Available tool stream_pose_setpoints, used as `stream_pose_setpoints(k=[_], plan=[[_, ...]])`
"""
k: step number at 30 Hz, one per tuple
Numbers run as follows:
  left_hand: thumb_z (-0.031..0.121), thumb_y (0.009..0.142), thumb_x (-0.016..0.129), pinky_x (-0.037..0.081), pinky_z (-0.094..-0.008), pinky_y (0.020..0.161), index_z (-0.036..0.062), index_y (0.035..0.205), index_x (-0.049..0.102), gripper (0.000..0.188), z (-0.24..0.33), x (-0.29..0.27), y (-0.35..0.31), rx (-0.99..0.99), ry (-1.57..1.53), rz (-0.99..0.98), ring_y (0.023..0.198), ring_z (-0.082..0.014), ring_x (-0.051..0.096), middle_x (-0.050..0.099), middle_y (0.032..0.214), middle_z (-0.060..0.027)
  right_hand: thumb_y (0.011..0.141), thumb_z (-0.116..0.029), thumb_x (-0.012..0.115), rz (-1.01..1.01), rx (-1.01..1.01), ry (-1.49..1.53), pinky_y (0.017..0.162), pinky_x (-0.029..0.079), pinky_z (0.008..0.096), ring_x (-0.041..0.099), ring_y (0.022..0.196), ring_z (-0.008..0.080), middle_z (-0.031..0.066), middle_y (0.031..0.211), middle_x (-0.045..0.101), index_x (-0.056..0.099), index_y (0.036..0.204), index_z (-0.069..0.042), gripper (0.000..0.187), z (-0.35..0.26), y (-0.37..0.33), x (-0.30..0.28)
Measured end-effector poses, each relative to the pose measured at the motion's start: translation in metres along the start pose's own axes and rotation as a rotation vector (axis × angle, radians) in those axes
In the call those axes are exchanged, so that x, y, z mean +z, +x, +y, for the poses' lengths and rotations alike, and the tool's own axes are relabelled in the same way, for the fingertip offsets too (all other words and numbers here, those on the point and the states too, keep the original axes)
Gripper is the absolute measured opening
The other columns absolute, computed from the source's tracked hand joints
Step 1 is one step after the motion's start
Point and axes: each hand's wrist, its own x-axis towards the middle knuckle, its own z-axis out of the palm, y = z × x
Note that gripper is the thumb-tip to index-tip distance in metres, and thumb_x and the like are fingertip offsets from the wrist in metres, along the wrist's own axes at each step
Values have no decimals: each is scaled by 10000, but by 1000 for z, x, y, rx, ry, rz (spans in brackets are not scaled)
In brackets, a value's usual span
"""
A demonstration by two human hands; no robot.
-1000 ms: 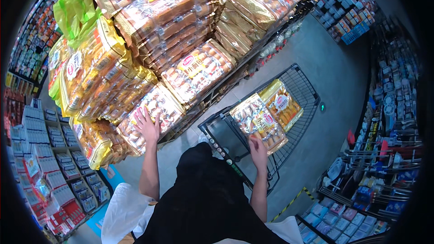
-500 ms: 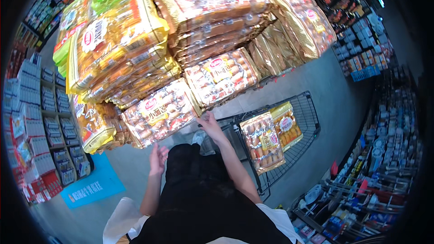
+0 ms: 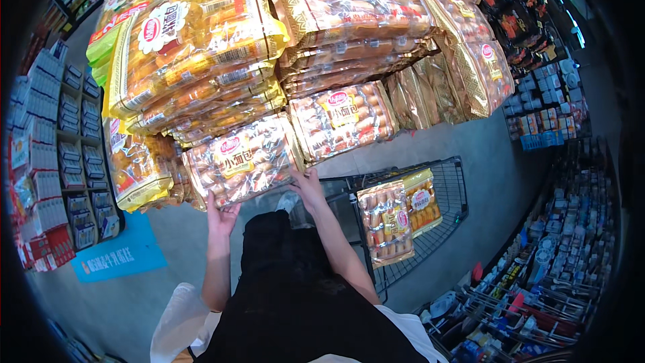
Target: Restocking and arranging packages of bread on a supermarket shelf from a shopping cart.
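Note:
A clear and gold bag of small bread rolls point(image 3: 245, 161) lies at the front lower left of a tall stack. My left hand point(image 3: 222, 216) is at its bottom edge, palm up and fingers apart, the thumb against the front. At the bag's lower right corner, my right hand point(image 3: 308, 189) pinches the wrapper, some fingertips hidden by the bag. Beside it sits a matching bag of bread rolls point(image 3: 344, 121). Yellow bags of bread point(image 3: 195, 47) are piled above to the left.
Right of me stands a dark wire shopping cart point(image 3: 453, 195) holding a gold bread bag point(image 3: 385, 222) and a yellow one point(image 3: 422, 202). Boxed goods fill a shelf point(image 3: 80, 161) at left; hanging goods point(image 3: 537, 282) line the right. A blue floor sticker point(image 3: 121, 255) lies lower left.
My left hand has moved up to the bag's bottom edge and now touches it. My right hand stays at the corner. The view has shifted slightly, and the stack appears closer.

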Motion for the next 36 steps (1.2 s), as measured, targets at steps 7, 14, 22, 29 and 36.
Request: stream_pose_setpoints(k=[7, 14, 22, 29, 36], plan=[[402, 840, 658, 352, -523, 1050, 54, 1330, 377, 663, 15, 16, -38, -22, 0, -57, 1215, -321, 458, 469, 1284, -152, 828, -181, 709, 11, -25, -51, 780, 528, 333, 583, 909, 173, 127, 1054, 521, 368, 1081, -44, 446, -22, -21, 12], [283, 873, 601, 351, -536, 1039, 72, 1282, 458, 482, -4, 21, -40, 169, -28, -206, 1225, -309, 467, 507, 1301, -134, 786, -90, 718, -5, -116, 17, 767, 513, 296, 573, 928, 161, 127, 1060, 540, 388, 1188, -10, 527, -24, -55, 0], [301, 882, 529, 319, -516, 1073, 57, 1330, 440, 518, -15, -12, -88, 61, 270, -469, 1245, -298, 453, 491, 1342, -121, 729, -89, 798, -306, -228, -130, 1009, 360, 317, 453, 1158, 168, 89, 1271, 450, 205, 1387, -21, 889, -18, -179, -98], [293, 863, 552, 343, -474, 1065, 50, 1309, 467, 516, -119, 28, -94, -411, 644, -725, 1214, -285, 483, 525, 1307, -112, 689, -117, 802, 267, -554, 268, 1001, 384, 331, 482, 1152, 170, 71, 1254, 483, 338, 1379, -30, 836, 43, -313, -167], [337, 963, 472, 458, -378, 935, 60, 1334, 414, 466, -300, 24, -175, -549, 1338, -933, 1128, -234, 545, 545, 1255, -147, 673, -101, 780, 895, -890, 389, 931, 449, 339, 540, 1078, 181, 94, 1176, 525, 371, 1306, -15, 759, 93, -472, -230]])
